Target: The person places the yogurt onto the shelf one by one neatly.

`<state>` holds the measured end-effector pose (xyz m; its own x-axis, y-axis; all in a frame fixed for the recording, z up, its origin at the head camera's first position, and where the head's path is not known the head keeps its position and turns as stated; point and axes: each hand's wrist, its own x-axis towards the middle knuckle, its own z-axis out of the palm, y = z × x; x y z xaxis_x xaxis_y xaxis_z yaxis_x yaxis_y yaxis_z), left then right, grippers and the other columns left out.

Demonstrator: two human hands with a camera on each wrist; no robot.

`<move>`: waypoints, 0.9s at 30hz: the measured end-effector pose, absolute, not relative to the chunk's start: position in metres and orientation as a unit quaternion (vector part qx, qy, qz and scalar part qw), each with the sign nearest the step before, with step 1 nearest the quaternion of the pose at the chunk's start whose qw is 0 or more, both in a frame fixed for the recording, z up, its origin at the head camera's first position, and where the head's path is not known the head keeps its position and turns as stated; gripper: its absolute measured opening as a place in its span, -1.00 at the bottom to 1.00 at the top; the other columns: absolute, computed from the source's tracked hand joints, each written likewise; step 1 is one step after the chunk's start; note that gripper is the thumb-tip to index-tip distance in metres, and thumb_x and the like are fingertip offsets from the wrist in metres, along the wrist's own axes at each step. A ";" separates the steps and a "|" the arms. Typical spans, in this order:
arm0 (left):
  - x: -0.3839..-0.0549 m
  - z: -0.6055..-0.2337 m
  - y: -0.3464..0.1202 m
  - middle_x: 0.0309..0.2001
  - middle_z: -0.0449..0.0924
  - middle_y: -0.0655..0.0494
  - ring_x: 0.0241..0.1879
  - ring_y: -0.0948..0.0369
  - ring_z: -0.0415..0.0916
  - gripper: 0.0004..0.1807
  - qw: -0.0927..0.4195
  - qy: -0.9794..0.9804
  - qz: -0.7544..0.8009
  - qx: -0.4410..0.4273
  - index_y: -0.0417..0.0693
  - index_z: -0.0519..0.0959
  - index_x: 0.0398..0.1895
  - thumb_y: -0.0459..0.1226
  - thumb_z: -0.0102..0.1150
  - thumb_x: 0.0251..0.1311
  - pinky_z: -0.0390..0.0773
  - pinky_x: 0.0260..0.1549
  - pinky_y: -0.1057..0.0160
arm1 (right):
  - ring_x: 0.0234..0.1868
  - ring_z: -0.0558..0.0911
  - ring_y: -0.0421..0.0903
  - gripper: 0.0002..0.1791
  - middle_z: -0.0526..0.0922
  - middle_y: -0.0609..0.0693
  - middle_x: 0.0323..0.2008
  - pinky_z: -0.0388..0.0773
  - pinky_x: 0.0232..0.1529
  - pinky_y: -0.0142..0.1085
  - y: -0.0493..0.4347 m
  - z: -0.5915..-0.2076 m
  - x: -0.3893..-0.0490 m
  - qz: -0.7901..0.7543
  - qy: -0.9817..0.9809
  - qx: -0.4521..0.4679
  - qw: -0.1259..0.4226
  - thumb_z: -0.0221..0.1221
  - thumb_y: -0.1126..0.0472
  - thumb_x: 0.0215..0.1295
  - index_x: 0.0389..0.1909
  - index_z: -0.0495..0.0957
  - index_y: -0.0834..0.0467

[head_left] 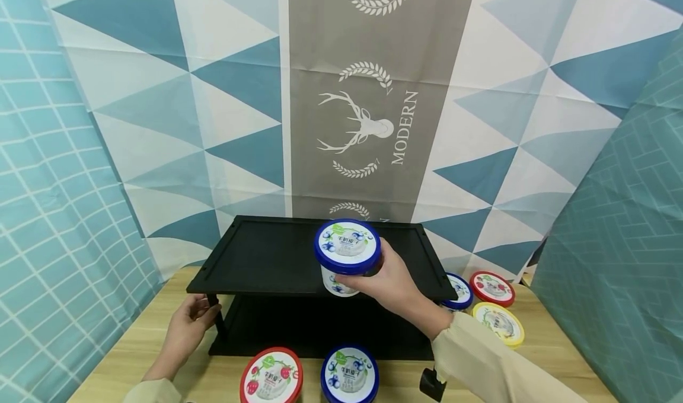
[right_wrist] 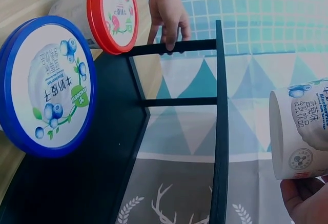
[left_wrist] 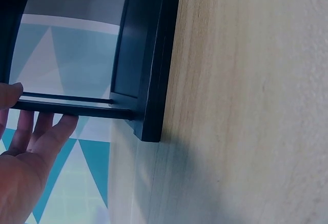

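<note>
My right hand (head_left: 392, 281) grips a white tub with a blue lid (head_left: 348, 246), blueberries printed on it, over the front part of a black two-tier shelf (head_left: 267, 258). In the right wrist view, the tub (right_wrist: 302, 137) appears above the top board, with a gap between them. At the shelf's left end, my left hand (head_left: 184, 332) holds the front post (left_wrist: 77, 109) between thumb and fingers. Before the shelf stand a red-lidded tub (head_left: 271, 376) with strawberries on its label and another blue-lidded tub (head_left: 350, 374).
Right of the shelf are a red-lidded tub (head_left: 492, 288), a yellow-lidded tub (head_left: 498, 323) and a blue-lidded tub (head_left: 460, 291) partly hidden by the shelf. A small black object (head_left: 432, 385) is by my right sleeve. Patterned cloth (head_left: 235, 95) hangs behind the wooden table (head_left: 555, 361).
</note>
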<state>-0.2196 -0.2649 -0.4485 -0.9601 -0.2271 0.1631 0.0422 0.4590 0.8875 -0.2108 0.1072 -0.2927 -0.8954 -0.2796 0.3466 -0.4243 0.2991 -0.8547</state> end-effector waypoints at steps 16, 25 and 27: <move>-0.220 -0.447 -0.264 0.12 0.41 -0.34 -0.30 0.77 0.25 -0.56 0.116 -0.843 -0.522 0.065 -0.26 0.27 0.17 -0.20 0.00 0.34 0.52 -0.25 0.53 | 0.17 0.50 0.01 -0.14 0.49 -0.02 0.14 0.46 0.17 0.00 0.091 -0.294 -0.214 0.567 -0.793 0.215 0.056 0.44 0.12 -0.07 0.27 0.22 0.04; -0.220 -0.448 -0.266 0.11 0.40 -0.37 -0.29 0.76 0.27 -0.57 0.122 -0.838 -0.530 0.054 -0.25 0.26 0.19 -0.23 -0.01 0.35 0.57 -0.22 0.48 | 0.18 0.50 0.00 -0.14 0.48 -0.03 0.14 0.45 0.18 -0.01 0.083 -0.296 -0.217 0.565 -0.794 0.220 0.050 0.43 0.11 -0.06 0.27 0.21 0.03; -0.220 -0.448 -0.265 0.12 0.40 -0.36 -0.28 0.76 0.27 -0.57 0.116 -0.836 -0.533 0.056 -0.24 0.25 0.19 -0.23 -0.01 0.35 0.57 -0.20 0.47 | 0.17 0.50 0.00 -0.15 0.48 -0.03 0.14 0.45 0.18 -0.01 0.082 -0.296 -0.217 0.565 -0.793 0.222 0.050 0.43 0.11 -0.06 0.27 0.22 0.02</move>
